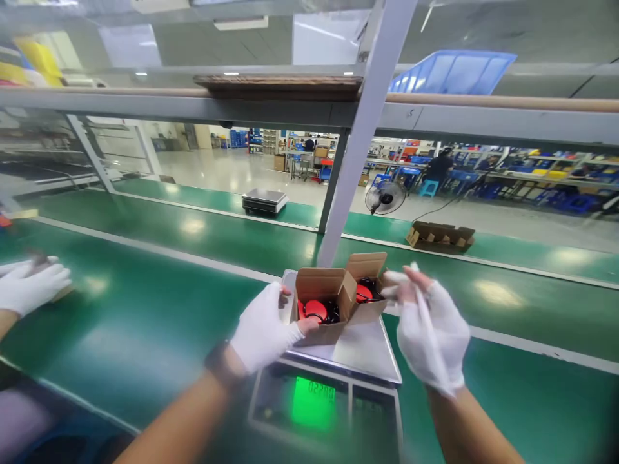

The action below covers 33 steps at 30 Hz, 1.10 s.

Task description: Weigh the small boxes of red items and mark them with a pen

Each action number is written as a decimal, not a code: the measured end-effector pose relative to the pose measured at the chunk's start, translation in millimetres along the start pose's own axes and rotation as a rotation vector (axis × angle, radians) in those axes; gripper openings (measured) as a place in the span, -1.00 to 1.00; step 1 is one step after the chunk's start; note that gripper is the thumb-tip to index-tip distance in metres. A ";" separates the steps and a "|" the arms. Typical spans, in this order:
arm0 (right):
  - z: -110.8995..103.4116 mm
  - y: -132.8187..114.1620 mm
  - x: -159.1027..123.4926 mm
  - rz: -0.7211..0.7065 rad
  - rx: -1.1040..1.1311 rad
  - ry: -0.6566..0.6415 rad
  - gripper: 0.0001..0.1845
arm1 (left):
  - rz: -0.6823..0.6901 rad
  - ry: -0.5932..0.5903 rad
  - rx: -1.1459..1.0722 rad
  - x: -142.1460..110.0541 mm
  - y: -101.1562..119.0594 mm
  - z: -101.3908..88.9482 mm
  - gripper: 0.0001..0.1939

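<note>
A small open cardboard box (333,299) is seen sitting on the steel platform of a weighing scale (358,351), right at the near edge of the green conveyor belt (159,303). The green display (314,394) of the scale is lit, though its digits are read mirrored and blurred from this angle.

The box is steadied on its left side by the left hand (264,335), white-gloved, with the thumb laid against the front wall and the fingers curled round the side panel — a light grasp, it seems, so that the box is kept square on the platform. On the other side, the right hand (428,325) is held up at the raised right flap (368,265); its bare fingertips are pinched at the flap's edge, and something thin and white is seen running down across the glove, too blurred to be named.

Inside the box, red rounded parts (315,310) with black cable coiled about them are glimpsed in two pockets, split by a folded cardboard divider. The flaps are stood open.

Away to the far left, a co-worker's gloved hands (29,283) are noticed at the belt. A second scale (264,201) and an empty flat carton (440,236) are left on the far lane.
</note>
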State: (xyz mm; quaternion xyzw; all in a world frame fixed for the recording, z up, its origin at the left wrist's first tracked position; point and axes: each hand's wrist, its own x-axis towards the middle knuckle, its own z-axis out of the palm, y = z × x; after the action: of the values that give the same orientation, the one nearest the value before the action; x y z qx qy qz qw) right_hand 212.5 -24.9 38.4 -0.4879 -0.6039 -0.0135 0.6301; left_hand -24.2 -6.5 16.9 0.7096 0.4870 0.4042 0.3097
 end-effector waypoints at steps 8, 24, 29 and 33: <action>34.4 -51.6 -11.0 0.223 0.138 -0.588 -0.68 | -0.164 -0.118 -0.443 9.1 -12.1 12.4 -0.54; 63.3 -65.2 -1.2 0.161 -0.073 -0.734 -0.65 | -0.142 -0.166 -0.682 9.7 -20.8 15.6 -0.49; 63.1 -63.8 -3.1 0.160 -0.052 -0.717 -0.66 | -0.146 -0.167 -0.680 11.1 -23.8 16.8 -0.49; 63.6 -62.4 -3.9 0.157 -0.045 -0.712 -0.67 | -0.136 -0.168 -0.683 10.9 -24.5 17.1 -0.51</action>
State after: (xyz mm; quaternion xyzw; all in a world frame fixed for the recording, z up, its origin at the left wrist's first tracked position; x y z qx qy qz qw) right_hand 126.0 -19.6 59.7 -0.5209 -0.7456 0.1923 0.3684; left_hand -17.8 11.2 -8.8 0.5620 0.3426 0.4623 0.5942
